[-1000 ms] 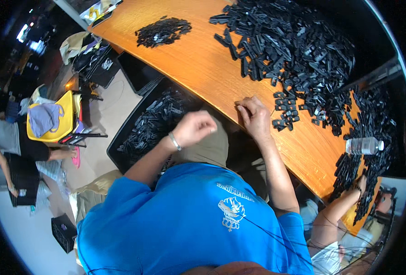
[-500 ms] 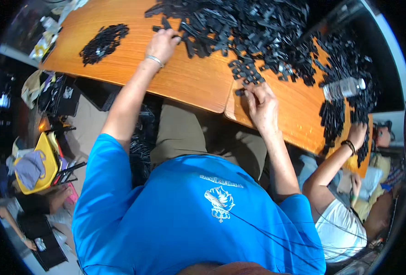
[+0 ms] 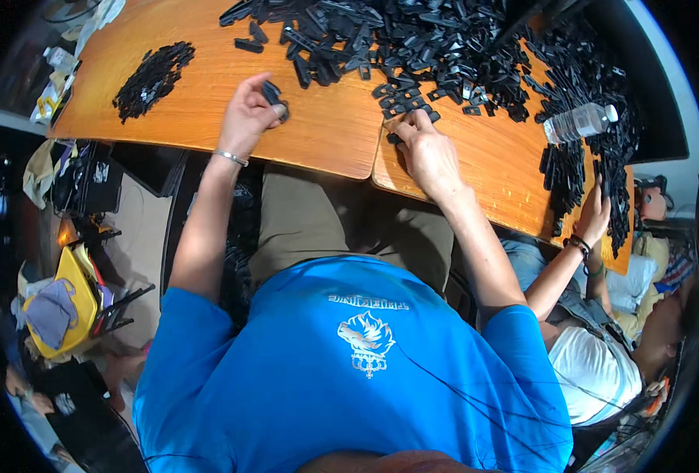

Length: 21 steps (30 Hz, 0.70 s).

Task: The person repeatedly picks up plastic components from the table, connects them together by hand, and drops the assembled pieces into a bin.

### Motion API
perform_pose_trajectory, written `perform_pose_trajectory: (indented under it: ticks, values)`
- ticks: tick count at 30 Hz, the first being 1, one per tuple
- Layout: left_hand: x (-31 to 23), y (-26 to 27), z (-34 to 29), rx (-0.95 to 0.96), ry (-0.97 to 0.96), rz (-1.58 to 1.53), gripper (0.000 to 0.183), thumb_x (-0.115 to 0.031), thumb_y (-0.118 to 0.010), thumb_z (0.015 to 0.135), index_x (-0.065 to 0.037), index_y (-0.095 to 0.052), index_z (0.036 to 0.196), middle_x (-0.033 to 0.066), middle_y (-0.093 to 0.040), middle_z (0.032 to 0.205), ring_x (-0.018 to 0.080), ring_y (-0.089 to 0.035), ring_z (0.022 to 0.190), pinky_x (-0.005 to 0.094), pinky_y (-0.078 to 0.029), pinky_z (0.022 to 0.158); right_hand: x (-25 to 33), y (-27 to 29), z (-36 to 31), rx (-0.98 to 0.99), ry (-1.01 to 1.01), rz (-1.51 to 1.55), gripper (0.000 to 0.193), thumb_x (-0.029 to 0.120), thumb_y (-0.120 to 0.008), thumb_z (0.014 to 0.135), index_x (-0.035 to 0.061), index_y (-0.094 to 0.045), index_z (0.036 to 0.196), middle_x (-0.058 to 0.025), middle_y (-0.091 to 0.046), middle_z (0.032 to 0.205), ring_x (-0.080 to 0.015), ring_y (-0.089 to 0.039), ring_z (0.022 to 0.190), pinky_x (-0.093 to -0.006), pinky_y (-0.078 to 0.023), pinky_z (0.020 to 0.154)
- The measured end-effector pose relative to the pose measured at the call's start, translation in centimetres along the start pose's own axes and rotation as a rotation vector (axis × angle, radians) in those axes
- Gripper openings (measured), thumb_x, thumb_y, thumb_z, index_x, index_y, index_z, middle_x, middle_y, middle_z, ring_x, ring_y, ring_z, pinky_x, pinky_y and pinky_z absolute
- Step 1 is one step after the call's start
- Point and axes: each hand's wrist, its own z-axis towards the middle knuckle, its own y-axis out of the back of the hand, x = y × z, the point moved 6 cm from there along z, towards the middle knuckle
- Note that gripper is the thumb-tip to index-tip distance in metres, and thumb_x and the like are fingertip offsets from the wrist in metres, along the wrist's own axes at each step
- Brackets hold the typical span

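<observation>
My left hand (image 3: 244,122) is raised over the near edge of the wooden table, fingers closed around a black plastic piece (image 3: 273,94) with a rounded, elongated shape. My right hand (image 3: 430,154) is bent down at the table's near edge, its fingers pinched together at a small black plastic piece (image 3: 394,138), partly hidden by the fingertips. Just beyond those fingertips lies a close group of black pieces with square holes (image 3: 403,100). Farther back spreads a large heap of similar black plastic parts (image 3: 436,47).
A smaller pile of black pieces (image 3: 154,79) lies at the table's left. A clear plastic bottle (image 3: 578,123) rests on black parts at the right, where another person's hand (image 3: 594,214) reaches in. A yellow chair (image 3: 73,303) stands at the left. The table (image 3: 318,138) has a seam near its middle.
My left hand has drawn back from the heap toward me, now with a black piece in it. My right hand has turned palm-down beside the grouped pieces. The view has shifted slightly.
</observation>
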Motion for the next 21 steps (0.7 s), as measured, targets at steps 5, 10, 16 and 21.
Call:
perform_pose_trajectory:
  ticks: [5,10,16,21]
  values:
    - [-0.6,-1.2,-2.0,0.121,0.013,0.074,0.048,0.003,-0.081,0.090,0.000,-0.062,0.134,0.0026,-0.069,0.094,0.0074,-0.067,0.077,0.0227,-0.053,0.070,0.7,-0.8,3.7,0.083,0.149,-0.096,0.021,0.004,-0.072,0.087,0.0034,-0.073,0.108,-0.0194,-0.068,0.113,-0.0418,-0.074,0.093,-0.0505,-0.062,0.082]
    - [-3.2,-1.3,-3.8,0.014,-0.139,0.788,0.020,-0.011,-0.087,0.084,-0.010,-0.078,0.102,0.0090,-0.067,0.100,0.0235,-0.070,0.090,0.0379,-0.057,0.076,3.3,-1.8,4.6,-0.114,0.098,0.278,0.021,0.009,-0.080,0.088,0.0065,-0.074,0.108,-0.0147,-0.069,0.104,-0.0342,-0.074,0.088,-0.0454,-0.061,0.078]
    - [-2.9,-1.2,-4.0,0.025,-0.205,0.738,0.021,-0.015,-0.087,0.086,-0.010,-0.080,0.105,0.0102,-0.068,0.104,0.0301,-0.069,0.102,0.0414,-0.057,0.085,4.4,-4.4,3.6,-0.233,0.119,0.327,0.021,0.011,-0.084,0.085,0.0083,-0.077,0.105,-0.0124,-0.069,0.094,-0.0320,-0.071,0.093,-0.0425,-0.058,0.082]
    - [-2.4,-1.1,-3.9,0.019,-0.181,0.741,0.020,-0.016,-0.087,0.086,-0.012,-0.081,0.105,0.0094,-0.069,0.105,0.0306,-0.069,0.103,0.0424,-0.056,0.088,5.5,-3.6,4.6,-0.208,0.118,0.043,0.025,0.010,-0.086,0.083,0.0063,-0.077,0.106,-0.0159,-0.072,0.101,-0.0384,-0.072,0.092,-0.0456,-0.058,0.082]
